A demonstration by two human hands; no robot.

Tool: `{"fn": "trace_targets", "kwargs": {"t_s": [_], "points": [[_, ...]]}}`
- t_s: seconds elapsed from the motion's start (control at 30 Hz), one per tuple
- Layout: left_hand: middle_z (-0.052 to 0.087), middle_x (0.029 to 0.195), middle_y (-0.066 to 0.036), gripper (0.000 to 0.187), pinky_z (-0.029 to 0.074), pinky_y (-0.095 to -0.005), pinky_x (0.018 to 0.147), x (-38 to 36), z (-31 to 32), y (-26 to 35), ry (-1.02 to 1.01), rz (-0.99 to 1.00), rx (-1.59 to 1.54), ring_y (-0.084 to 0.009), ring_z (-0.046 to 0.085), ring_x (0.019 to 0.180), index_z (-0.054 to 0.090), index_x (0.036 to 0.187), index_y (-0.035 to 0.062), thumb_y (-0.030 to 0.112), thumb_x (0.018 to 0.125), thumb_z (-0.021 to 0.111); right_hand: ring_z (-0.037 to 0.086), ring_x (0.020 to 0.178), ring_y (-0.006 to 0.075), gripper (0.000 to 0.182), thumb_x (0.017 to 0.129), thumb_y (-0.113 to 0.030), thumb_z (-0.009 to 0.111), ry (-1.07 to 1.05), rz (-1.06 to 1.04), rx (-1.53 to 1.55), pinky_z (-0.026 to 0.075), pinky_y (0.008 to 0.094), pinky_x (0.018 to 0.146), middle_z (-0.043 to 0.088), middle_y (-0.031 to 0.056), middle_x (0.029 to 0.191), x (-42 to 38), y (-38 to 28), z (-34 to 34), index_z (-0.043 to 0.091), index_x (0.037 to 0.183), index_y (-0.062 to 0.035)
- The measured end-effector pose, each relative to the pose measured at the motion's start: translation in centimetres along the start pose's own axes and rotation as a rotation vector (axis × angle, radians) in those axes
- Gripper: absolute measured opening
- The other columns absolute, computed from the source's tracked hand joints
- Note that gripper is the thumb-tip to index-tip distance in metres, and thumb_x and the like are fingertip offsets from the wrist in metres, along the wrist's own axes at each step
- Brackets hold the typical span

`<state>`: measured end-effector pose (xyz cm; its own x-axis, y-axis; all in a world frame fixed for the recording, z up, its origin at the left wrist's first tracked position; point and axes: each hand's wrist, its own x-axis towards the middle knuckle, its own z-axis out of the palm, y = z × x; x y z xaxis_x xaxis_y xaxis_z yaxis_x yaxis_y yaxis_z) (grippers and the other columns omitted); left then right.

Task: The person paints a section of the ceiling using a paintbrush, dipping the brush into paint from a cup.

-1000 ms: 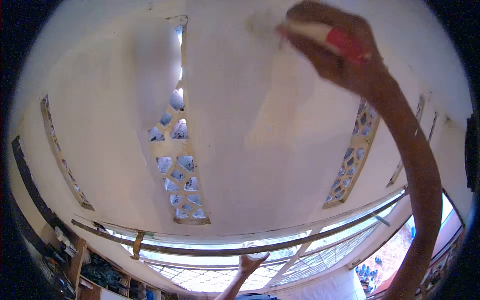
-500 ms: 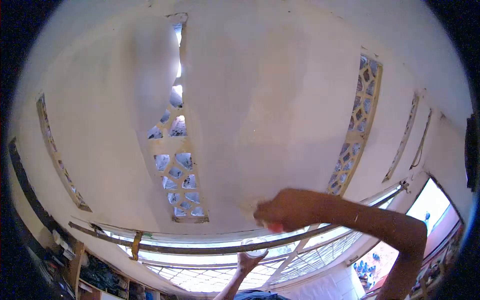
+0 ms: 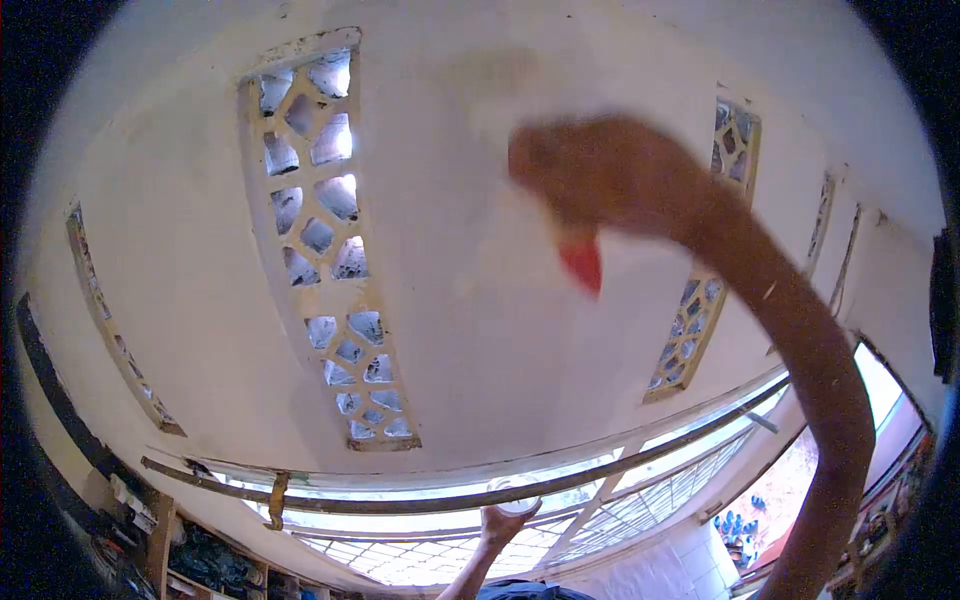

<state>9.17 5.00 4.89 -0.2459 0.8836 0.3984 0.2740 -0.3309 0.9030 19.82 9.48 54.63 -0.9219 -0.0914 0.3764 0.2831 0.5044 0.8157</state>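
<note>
My right hand [image 3: 615, 175] is raised in front of the pale wall [image 3: 450, 330], blurred by motion. Its fingers are closed around what looks like a paintbrush with a red handle [image 3: 582, 265]; the handle's end points down, and the brush head cannot be made out. Low in the view, my left hand [image 3: 494, 526] grips a small, round, whitish container [image 3: 518, 507] just below a long metal rod. What the container holds is not visible. Uneven, darker patches mark the wall around the right hand.
A perforated vent block [image 3: 345, 295] runs up the wall on the left, another [image 3: 705, 300] on the right. The curtain rod [image 3: 420, 503] crosses before a window with grilles [image 3: 400, 555]. Shelves [image 3: 170, 560] stand lower left; a bright doorway [image 3: 770, 500] opens lower right.
My right hand has swung up the wall from near the curtain rod, and the red handle now shows clearly. The left vent, partly covered by a blurred pale patch before, is fully visible.
</note>
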Motion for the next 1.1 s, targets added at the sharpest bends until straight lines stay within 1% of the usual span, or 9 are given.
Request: {"fn": "trace_targets", "kwargs": {"t_s": [0.03, 0.17, 0.23, 0.43, 0.5, 0.53, 0.67, 1.0, 1.1], "points": [[0.055, 0.102, -0.012, 0.054, 0.045, -0.0338, 0.084, -0.1, -0.1, -0.1, -0.015, -0.001, 0.002, -0.0215, 0.054, 0.095, 0.054, 0.102, 0.0026, 0.023, 0.06, 0.08, 0.059, 0.072, 0.0168, 0.022, 0.074, -0.019, 0.056, 0.023, -0.163, -0.33, 0.053, 0.0278, 0.058, 0.053, 0.0077, 0.087, -1.0, -2.3, 0.7, 0.048, 0.092, -0.0085], [0.056, 0.101, -0.012, 0.055, 0.045, -0.0326, 0.083, -0.2, -0.3, -0.5, -0.058, -0.041, -0.018, -0.0203, 0.055, 0.094, 0.054, 0.103, 0.0019, 0.023, 0.06, 0.08, 0.059, 0.073, 0.0173, 0.025, 0.078, -0.025, 0.053, -0.085, -0.276, 0.134, 0.052, 0.027, 0.053, 0.051, 0.0073, 0.089, -5.5, -9.1, 4.2, 0.048, 0.096, -0.0083], [0.057, 0.101, -0.011, 0.055, 0.046, -0.032, 0.082, -0.4, -0.5, -0.5, -0.085, -0.057, -0.022, -0.0197, 0.056, 0.093, 0.054, 0.103, 0.0016, 0.023, 0.06, 0.08, 0.061, 0.073, 0.0242, 0.018, 0.084, -0.019, 0.051, -0.703, 0.009, 0.899, 0.053, 0.0363, 0.054, 0.051, 0.0091, 0.09, -6.6, -12.4, 3.9, 0.044, 0.096, -0.0073], [0.064, 0.088, -0.011, 0.048, 0.052, -0.0297, 0.071, -0.4, -0.4, 0.0, 0.035, 0.047, -0.018, -0.0183, 0.061, 0.079, 0.058, 0.094, -0.0006, 0.024, 0.059, 0.081, 0.062, 0.078, 0.0231, 0.034, 0.079, -0.015, 0.06, -0.352, 0.048, 0.912, 0.051, 0.0355, 0.067, 0.053, 0.0104, 0.106, -7.6, -10.5, 4.8, 0.048, 0.11, -0.0091], [0.064, 0.088, -0.011, 0.048, 0.052, -0.0293, 0.071, -0.6, -0.9, 1.1, 0.009, -0.03, 0.023, -0.0182, 0.061, 0.079, 0.059, 0.094, -0.0005, 0.024, 0.059, 0.082, 0.061, 0.071, 0.02, 0.023, 0.08, -0.022, 0.063, -0.277, 0.372, 0.894, 0.049, 0.0309, 0.063, 0.061, 0.0118, 0.085, -5.1, -5.7, 1.5, 0.056, 0.093, -0.0044], [0.064, 0.088, -0.01, 0.048, 0.052, -0.0289, 0.071, -0.8, -1.2, 1.6, -0.017, -0.1, 0.059, -0.018, 0.061, 0.079, 0.059, 0.093, -0.0005, 0.024, 0.059, 0.082, 0.056, 0.064, 0.0335, 0.023, 0.081, -0.026, 0.057, -0.013, 0.421, 0.903, 0.047, 0.0409, 0.062, 0.057, 0.0166, 0.069, -4.7, -4.0, 1.2, 0.055, 0.081, -0.004], [0.065, 0.088, -0.009, 0.048, 0.052, -0.0284, 0.071, -1.2, -0.8, 1.4, 0.043, -0.101, 0.0, -0.0172, 0.061, 0.078, 0.06, 0.096, 0.0001, 0.024, 0.06, 0.081, 0.063, 0.082, 0.0277, 0.028, 0.08, -0.026, 0.059, 0.52, 0.192, 0.097, 0.051, 0.0353, 0.068, 0.063, 0.0093, 0.096, -3.5, 2.1, -1.7, 0.057, 0.101, -0.0074], [0.061, 0.076, -0.005, 0.044, 0.048, -0.0252, 0.056, -2.2, -1.1, -0.6, -0.076, -0.272, -0.044, -0.0123, 0.058, 0.065, 0.058, 0.091, -0.0005, 0.017, 0.06, 0.082, 0.057, 0.072, 0.015, 0.02, 0.071, -0.014, 0.063, 0.096, -0.341, -0.321, 0.053, 0.0225, 0.06, 0.051, 0.0072, 0.082, -11.7, -14.5, 7.4, 0.053, 0.086, -0.0051], [0.062, 0.075, -0.006, 0.04, 0.048, -0.0267, 0.054, -2.7, -1.1, -1.2, -0.115, -0.246, 0.015, -0.013, 0.059, 0.064, 0.058, 0.084, -0.0008, 0.02, 0.059, 0.082, 0.06, 0.077, 0.0174, 0.024, 0.069, -0.008, 0.065, -0.056, -0.093, 0.46, 0.053, 0.0242, 0.06, 0.052, 0.0089, 0.084, -15.6, -22.0, 10.4, 0.053, 0.09, -0.0042]]}}
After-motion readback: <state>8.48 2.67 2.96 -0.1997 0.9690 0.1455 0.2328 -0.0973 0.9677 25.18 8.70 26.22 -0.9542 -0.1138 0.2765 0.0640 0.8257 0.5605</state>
